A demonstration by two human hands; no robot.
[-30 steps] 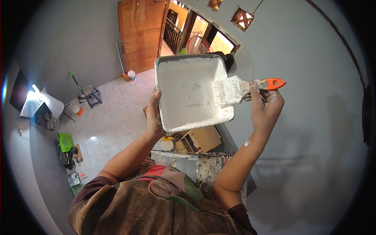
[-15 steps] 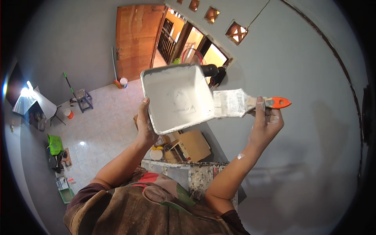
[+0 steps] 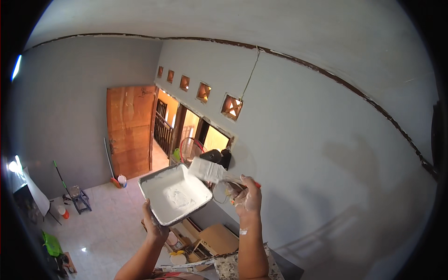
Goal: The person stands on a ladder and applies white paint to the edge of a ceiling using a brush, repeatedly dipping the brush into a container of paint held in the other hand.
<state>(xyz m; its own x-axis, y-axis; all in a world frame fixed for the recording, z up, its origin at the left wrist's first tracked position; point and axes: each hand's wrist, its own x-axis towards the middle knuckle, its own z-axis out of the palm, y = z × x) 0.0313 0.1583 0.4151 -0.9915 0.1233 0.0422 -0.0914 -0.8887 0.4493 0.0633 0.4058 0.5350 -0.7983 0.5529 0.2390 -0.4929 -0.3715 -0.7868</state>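
My left hand [image 3: 155, 223] grips the near left edge of a square paint tray [image 3: 151, 201], thumb over the rim and the other fingers mostly hidden beneath. White paint [image 3: 177, 196] coats the tray's inside. In my right hand [image 3: 247, 198] is a wide paintbrush [image 3: 208, 171], held by its handle, of which an orange end shows past the fingers. The white, paint-loaded bristles point left, at the tray's upper right edge; whether they touch it I cannot tell. White paint marks my right wrist.
A grey-blue wall [image 3: 289, 154] rises on the right, up to a dark strip below the ceiling [image 3: 280, 23]. Below me are a paint-spattered platform [image 3: 228, 268] and cardboard boxes [image 3: 219, 238]. Beyond stand a wooden door [image 3: 130, 130], a small stool [image 3: 80, 199] and a fan [image 3: 191, 148].
The view has tipped up, showing more wall and ceiling. Tray and brush sit lower in view; the brush has turned, its bristles now raised toward the tray's upper right edge.
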